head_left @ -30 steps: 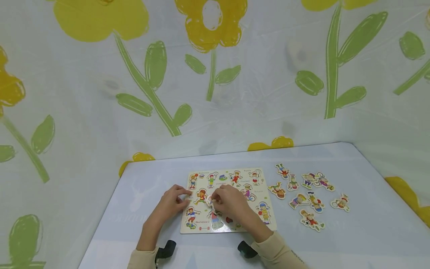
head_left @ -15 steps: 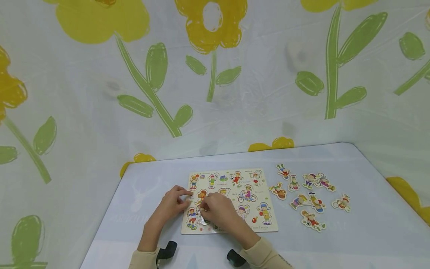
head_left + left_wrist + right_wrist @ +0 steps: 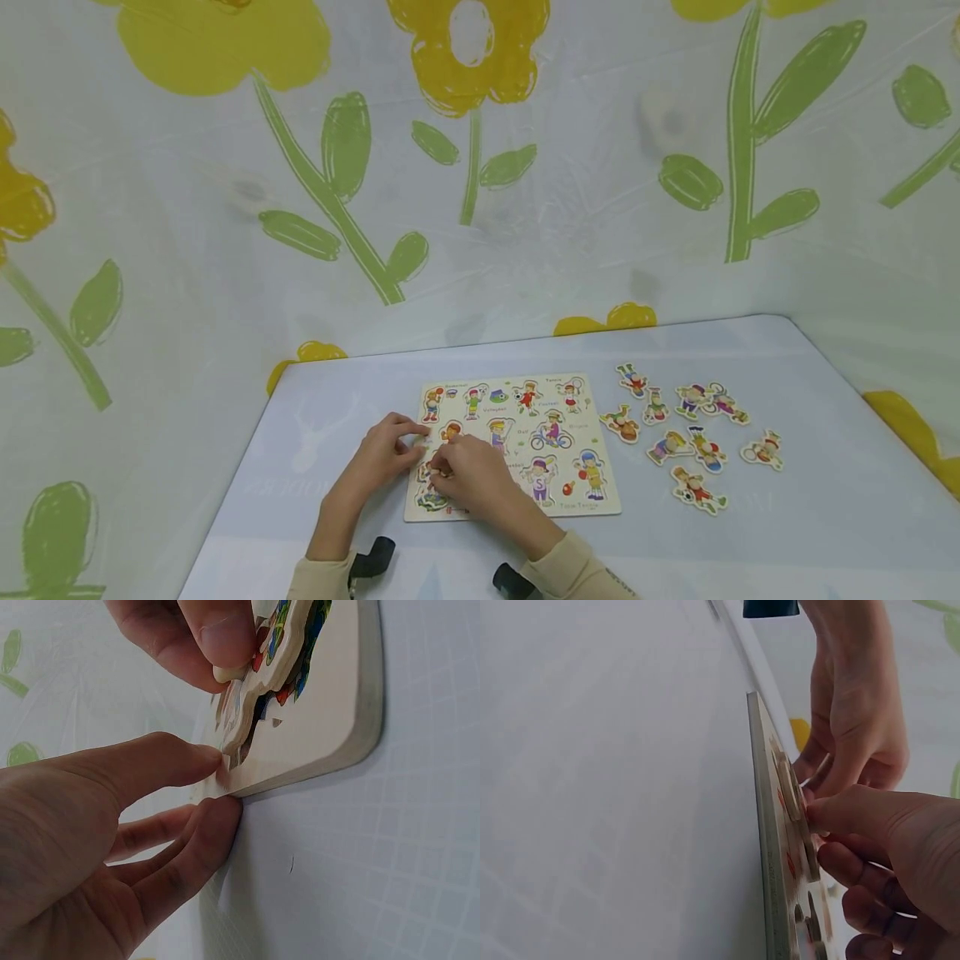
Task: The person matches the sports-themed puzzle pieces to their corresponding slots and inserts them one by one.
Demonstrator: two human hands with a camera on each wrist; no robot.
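Note:
My right hand (image 3: 476, 479) is over the lower left corner of the wooden puzzle board (image 3: 517, 457). Between thumb and fingers it pinches the small knob of a wooden puzzle piece (image 3: 283, 661). The piece lies tilted over its printed picture, slightly raised off the board in the left wrist view. My left hand (image 3: 387, 447) is at the board's left edge. In the left wrist view its thumb touches the board's top near the edge, and its other fingers (image 3: 217, 829) lie beside the edge. The right hand hides the board's lower middle.
Right of the board, several loose cut-out figure pieces lie scattered, among them a footballer piece (image 3: 697, 490) and a piece farthest right (image 3: 762, 451). Some overlap. Behind the pale table (image 3: 817, 517) hangs a flower-printed curtain (image 3: 570, 192).
My right hand has carried the puzzle piece left and down across the board, from its middle to the lower left corner. My left hand has stayed at the left edge.

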